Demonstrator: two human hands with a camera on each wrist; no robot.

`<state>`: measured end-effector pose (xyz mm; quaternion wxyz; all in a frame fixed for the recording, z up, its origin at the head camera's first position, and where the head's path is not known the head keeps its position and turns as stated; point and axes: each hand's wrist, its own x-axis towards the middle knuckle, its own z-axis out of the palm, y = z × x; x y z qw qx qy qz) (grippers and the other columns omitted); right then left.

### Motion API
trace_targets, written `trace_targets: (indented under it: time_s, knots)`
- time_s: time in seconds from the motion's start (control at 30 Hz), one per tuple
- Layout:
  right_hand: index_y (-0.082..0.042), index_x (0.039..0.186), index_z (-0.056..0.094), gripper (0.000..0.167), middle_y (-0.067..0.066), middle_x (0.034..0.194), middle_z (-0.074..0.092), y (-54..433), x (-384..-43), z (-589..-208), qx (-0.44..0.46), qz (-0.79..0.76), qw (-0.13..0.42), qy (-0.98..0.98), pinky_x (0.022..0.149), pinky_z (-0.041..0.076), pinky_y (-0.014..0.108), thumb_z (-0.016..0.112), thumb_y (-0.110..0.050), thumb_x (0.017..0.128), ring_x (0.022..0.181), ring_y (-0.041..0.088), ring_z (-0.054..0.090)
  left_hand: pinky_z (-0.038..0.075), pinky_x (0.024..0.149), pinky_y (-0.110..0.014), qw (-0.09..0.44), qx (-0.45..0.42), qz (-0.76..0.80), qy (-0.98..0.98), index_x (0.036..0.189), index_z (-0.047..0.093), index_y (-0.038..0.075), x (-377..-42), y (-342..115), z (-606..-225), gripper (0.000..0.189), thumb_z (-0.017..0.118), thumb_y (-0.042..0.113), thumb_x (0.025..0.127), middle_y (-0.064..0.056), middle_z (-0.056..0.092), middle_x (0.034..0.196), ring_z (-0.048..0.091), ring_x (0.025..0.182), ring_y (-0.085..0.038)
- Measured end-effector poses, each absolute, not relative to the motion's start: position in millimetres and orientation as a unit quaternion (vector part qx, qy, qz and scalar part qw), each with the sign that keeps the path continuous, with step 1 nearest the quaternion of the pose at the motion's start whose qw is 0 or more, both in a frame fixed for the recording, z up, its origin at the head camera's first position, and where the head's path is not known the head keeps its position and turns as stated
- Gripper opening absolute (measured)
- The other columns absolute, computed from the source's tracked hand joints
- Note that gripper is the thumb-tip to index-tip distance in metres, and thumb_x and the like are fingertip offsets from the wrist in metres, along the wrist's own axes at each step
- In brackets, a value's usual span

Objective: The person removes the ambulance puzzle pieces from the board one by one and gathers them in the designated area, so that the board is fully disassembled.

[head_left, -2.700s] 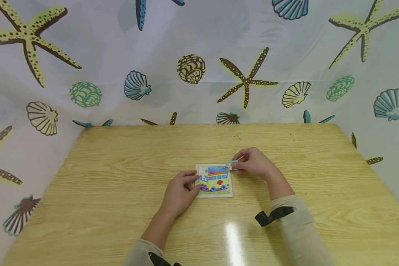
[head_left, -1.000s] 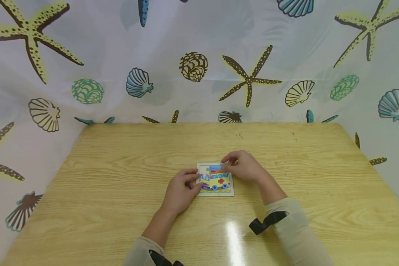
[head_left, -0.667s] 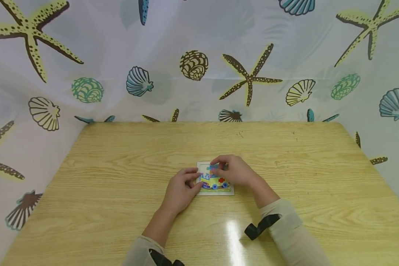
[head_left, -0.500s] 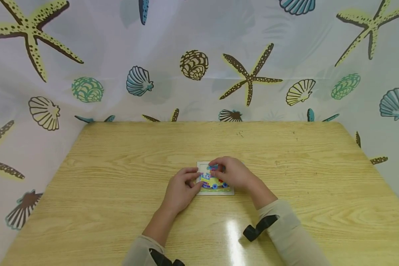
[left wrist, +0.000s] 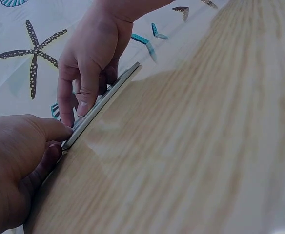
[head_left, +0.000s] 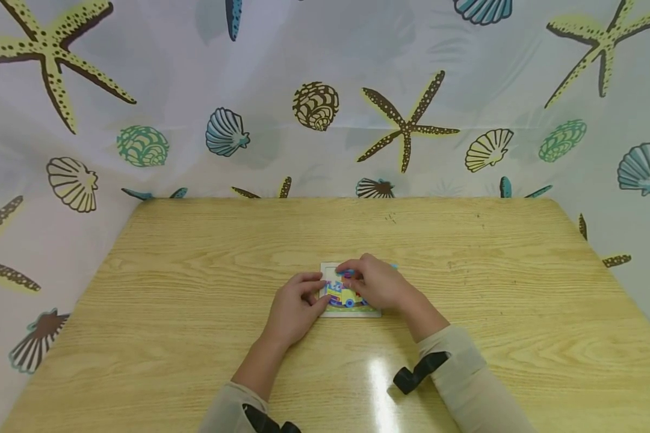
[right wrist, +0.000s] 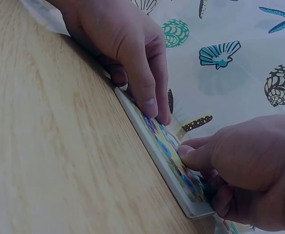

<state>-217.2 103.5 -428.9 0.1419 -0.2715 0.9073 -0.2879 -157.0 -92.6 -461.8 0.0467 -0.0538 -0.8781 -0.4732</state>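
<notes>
A small jigsaw puzzle (head_left: pixel 352 313) in a white frame lies mid-table, its picture showing a yellow ambulance. Curled over the frame's left edge, my left hand (head_left: pixel 292 310) grips it with thumb and fingertips; the left wrist view shows those fingers (left wrist: pixel 57 130) at the board's corner. My right hand (head_left: pixel 381 282) reaches over the upper right part, thumb and index finger pinching close on the picture. Some blue of a puzzle piece (head_left: pixel 394 266) sticks out behind that hand. Colourful bits of a piece (right wrist: pixel 234 227) also appear below it in the right wrist view. Its palm hides the puzzle's right side.
The wooden table (head_left: pixel 195 270) stretches out on all sides of the puzzle. A curtain (head_left: pixel 271 78) printed with shells and starfish hangs along its back and sides. Black straps (head_left: pixel 422 373) circle both sleeves.
My right hand has moved left from the puzzle's upper right edge onto the picture, covering more of it. A blue bit now shows behind it. My left hand stays at the left edge.
</notes>
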Motion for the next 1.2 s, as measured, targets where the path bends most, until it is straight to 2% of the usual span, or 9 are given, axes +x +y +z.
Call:
trace_targets:
  time_s: [0.17,0.27,0.33,0.5,0.67,0.83,1.03,1.2]
  knots:
    - [-0.019,0.13,0.063,0.028,0.009,0.107,0.05,102.6,-215.3,-428.6,-0.253,-0.288,0.125,0.915,0.065,0.045,0.028,0.059,-0.019,0.101,0.073,0.014,0.054,0.047,0.064,-0.018,0.054,-0.058,-0.471,-0.878,0.112,0.074,-0.002,-157.0,-92.3,-462.0,0.029,0.078,0.01,0.086,-0.01,0.066,0.127,0.058,0.073,-0.008]
    - [-0.021,0.126,0.065,0.027,0.012,0.121,0.045,102.4,-215.0,-428.5,-0.247,-0.295,0.11,0.916,0.071,0.047,0.03,0.061,-0.017,0.1,0.076,0.016,0.055,0.047,0.064,-0.018,0.056,-0.057,-0.47,-0.879,0.112,0.075,-0.002,-157.3,-92.3,-462.2,0.029,0.078,0.011,0.086,-0.008,0.066,0.127,0.057,0.073,-0.007]
    - [-0.021,0.123,0.067,0.025,0.013,0.125,0.045,102.4,-215.0,-428.6,-0.249,-0.3,0.103,0.915,0.075,0.047,0.032,0.062,-0.015,0.099,0.08,0.018,0.054,0.047,0.064,-0.018,0.054,-0.056,-0.469,-0.88,0.112,0.075,-0.001,-157.5,-92.2,-462.0,0.029,0.078,0.011,0.086,-0.008,0.066,0.127,0.058,0.073,-0.007]
    - [-0.02,0.118,0.071,0.023,0.008,0.118,0.054,103.4,-215.5,-428.8,-0.247,-0.319,0.099,0.91,0.08,0.047,0.034,0.065,-0.013,0.097,0.089,0.019,0.053,0.048,0.064,-0.018,0.045,-0.053,-0.47,-0.88,0.113,0.074,-0.001,-157.0,-92.0,-460.9,0.03,0.077,0.013,0.087,-0.007,0.065,0.128,0.057,0.074,-0.008]
    - [-0.017,0.121,0.07,0.025,0.007,0.114,0.06,103.7,-218.2,-428.1,-0.227,-0.337,0.091,0.909,0.072,0.047,0.031,0.067,-0.015,0.096,0.081,0.017,0.054,0.047,0.064,-0.018,0.043,-0.049,-0.469,-0.881,0.114,0.074,-0.001,-157.0,-92.0,-460.5,0.03,0.077,0.013,0.087,-0.008,0.065,0.128,0.057,0.075,-0.008]
    - [-0.018,0.114,0.073,0.018,0.002,0.112,0.065,105.1,-219.5,-426.2,-0.19,-0.366,0.09,0.907,0.066,0.046,0.029,0.068,-0.021,0.096,0.079,0.016,0.054,0.047,0.064,-0.018,0.043,-0.048,-0.472,-0.879,0.114,0.074,-0.001,-156.2,-91.9,-460.0,0.03,0.077,0.013,0.087,-0.008,0.065,0.128,0.057,0.075,-0.008]
    - [-0.019,0.11,0.076,0.017,0.0,0.106,0.069,109.0,-222.4,-427.0,-0.183,-0.378,0.08,0.904,0.07,0.048,0.029,0.069,-0.021,0.095,0.081,0.014,0.057,0.047,0.064,-0.017,0.046,-0.05,-0.474,-0.878,0.113,0.074,-0.001,-156.3,-91.5,-459.2,0.029,0.077,0.012,0.087,-0.008,0.066,0.127,0.057,0.074,-0.008]
    - [-0.019,0.111,0.076,0.017,0.0,0.107,0.07,111.0,-223.6,-426.6,-0.167,-0.406,0.101,0.893,0.077,0.052,0.03,0.068,-0.021,0.096,0.09,0.015,0.062,0.047,0.064,-0.018,0.047,-0.052,-0.469,-0.88,0.113,0.075,0.0,-156.6,-91.6,-459.9,0.029,0.077,0.013,0.087,-0.008,0.066,0.127,0.057,0.075,-0.008]
